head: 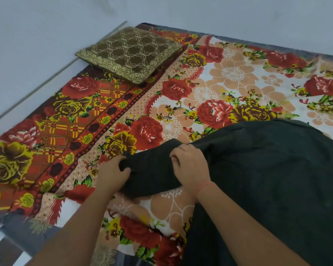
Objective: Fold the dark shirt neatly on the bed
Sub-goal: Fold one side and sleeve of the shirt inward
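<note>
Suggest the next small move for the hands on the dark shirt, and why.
Probably pull the bunched end out to the left and lay it flat on the floral bedsheet. Both the left hand and right hand grip that crumpled end of the dark shirt, while the rest lies unfolded to the right. It likely needs flattening before any fold.

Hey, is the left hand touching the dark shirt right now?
Touching. The head view shows the left hand gripping the dark shirt at one bunched end, thumb over the cloth.
</note>
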